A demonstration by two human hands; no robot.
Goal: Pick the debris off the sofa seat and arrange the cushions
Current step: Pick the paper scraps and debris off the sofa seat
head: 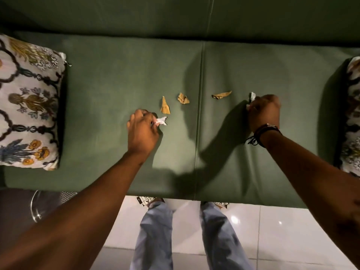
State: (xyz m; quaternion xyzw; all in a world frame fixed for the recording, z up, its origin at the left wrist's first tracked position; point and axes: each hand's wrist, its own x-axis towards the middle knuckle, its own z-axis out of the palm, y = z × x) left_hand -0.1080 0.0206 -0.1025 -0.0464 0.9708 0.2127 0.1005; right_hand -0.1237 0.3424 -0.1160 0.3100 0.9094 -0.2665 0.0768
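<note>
On the green sofa seat [116, 78] lie three brown paper scraps: one [165, 106] just above my left hand, a crumpled one [183, 98] beside it, and a flat one [221, 94] past the seam. My left hand [142, 131] pinches a white paper scrap [162, 121] at seat level. My right hand [264, 112] is closed around another white paper scrap [252, 96] that sticks out above the fingers. A patterned cushion [27, 102] lies flat at the seat's left end; a second patterned cushion [353, 117] shows at the right edge, mostly cut off.
The sofa backrest [175, 16] runs across the top. My legs in jeans [155, 236] stand on white floor tiles [282, 230] in front of the seat. A dark side table with a glass rim [36, 207] sits at the lower left.
</note>
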